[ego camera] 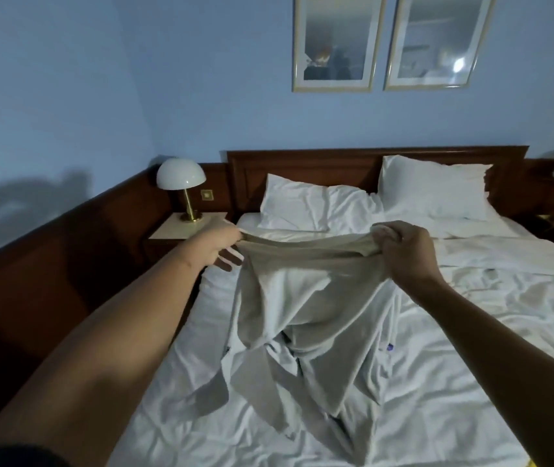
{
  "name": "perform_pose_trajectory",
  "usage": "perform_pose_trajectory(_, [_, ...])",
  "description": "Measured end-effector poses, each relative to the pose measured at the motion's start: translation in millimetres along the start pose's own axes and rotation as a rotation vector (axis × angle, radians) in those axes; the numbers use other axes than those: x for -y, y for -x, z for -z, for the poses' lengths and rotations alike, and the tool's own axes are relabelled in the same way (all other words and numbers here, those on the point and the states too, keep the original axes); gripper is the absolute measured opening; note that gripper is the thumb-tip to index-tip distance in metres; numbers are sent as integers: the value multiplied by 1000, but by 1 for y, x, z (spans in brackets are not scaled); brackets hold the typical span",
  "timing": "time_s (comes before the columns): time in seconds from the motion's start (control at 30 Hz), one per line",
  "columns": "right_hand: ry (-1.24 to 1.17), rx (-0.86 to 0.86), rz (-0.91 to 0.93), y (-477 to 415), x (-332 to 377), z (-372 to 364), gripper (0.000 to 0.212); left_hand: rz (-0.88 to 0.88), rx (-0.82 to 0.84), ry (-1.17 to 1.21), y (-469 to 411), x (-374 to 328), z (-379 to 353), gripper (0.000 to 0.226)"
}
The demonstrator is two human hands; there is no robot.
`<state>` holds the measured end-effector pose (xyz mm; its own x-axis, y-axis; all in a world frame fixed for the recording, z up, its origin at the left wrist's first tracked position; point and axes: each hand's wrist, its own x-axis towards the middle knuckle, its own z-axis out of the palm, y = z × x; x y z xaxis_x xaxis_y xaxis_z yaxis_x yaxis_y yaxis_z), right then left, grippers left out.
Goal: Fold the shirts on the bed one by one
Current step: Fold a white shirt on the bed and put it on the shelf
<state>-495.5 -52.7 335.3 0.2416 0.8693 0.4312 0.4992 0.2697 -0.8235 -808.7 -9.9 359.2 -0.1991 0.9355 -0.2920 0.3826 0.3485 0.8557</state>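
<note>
Blue walls, a dark wooden headboard [302,163], and a rumpled white bed [471,332] spread out below. Beyond the left grip [220,246] stands a dome lamp [181,178]. That left grip pinches one end of the beige shirt [302,315], its spare fingers loose. The shirt's top edge is stretched taut between both grips, and the rest drapes down onto the sheet. The right grip [403,251] is fisted around the bunched other end, with a pillow [434,187] beyond it.

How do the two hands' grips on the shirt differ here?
The left hand pinches the shirt edge, lower fingers spread; the right hand bunches fabric in a fist. The left hand is lit, the right hand shadowed. Both hold its top edge above the bed.
</note>
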Motion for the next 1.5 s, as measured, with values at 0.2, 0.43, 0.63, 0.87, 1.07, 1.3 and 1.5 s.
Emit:
perform_pose_trajectory(0.2, [5,-107,-96,-16,-10,3,22,-63,-39,446,-11,17,-47,23])
perform_pose_trajectory(0.43, [112,-191,-89,-33,-21,15,33,-170,530,-97,5,2,-23,41])
perform_pose_trajectory(0.63, [126,-178,-85,-35,-22,9,32,-283,166,-683,-22,9,-9,29])
perform_pose_trajectory(0.87, [78,-88,-45,-19,-33,1,27,-293,-142,139,-31,61,-26,17])
perform_pose_trajectory(1.07, [70,-173,-129,-22,-42,-1,33,-393,-123,341,-29,78,-42,3])
perform_pose_trajectory(1.3, [127,-247,-192,-24,-54,3,34,-672,158,-179,-19,70,-19,15])
perform_pose_trajectory(1.5, [163,-242,-196,-29,-53,-2,32,-694,132,-357,-26,55,-12,20])
